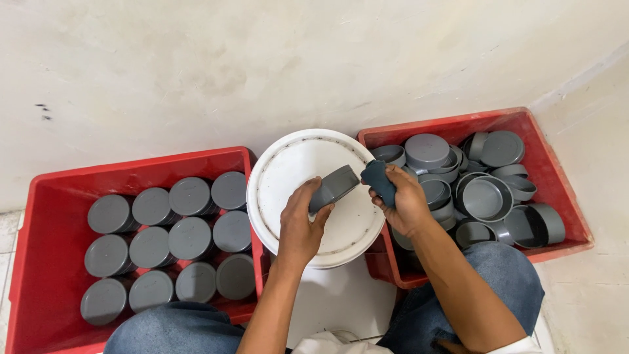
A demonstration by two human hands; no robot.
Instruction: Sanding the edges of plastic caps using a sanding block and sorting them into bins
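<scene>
Here, the person sits w/ knees in blue denim, working over a round white bucket lid (298, 164), smooth plastic w/ a ridged rim. Left hand (301, 223) is closed around a grey cap (333, 188), a short round plastic cup, matte, tilted above the lid's centre. Right hand (403, 200) is clenched on a dark blue tool (378, 181), rounded end up, just beside the cap; whether they touch can't be told.

Containers:
- Left crate (39, 262), red plastic, rectangular: approx. a dozen grey caps stacked (190, 196) in neat rows, flat faces up.
- Right crate (458, 124), same type: loose grey caps (485, 196) piled at mixed angles, some open side up, some on edge.

Both crates stand against a rough off-white wall (262, 65).
</scene>
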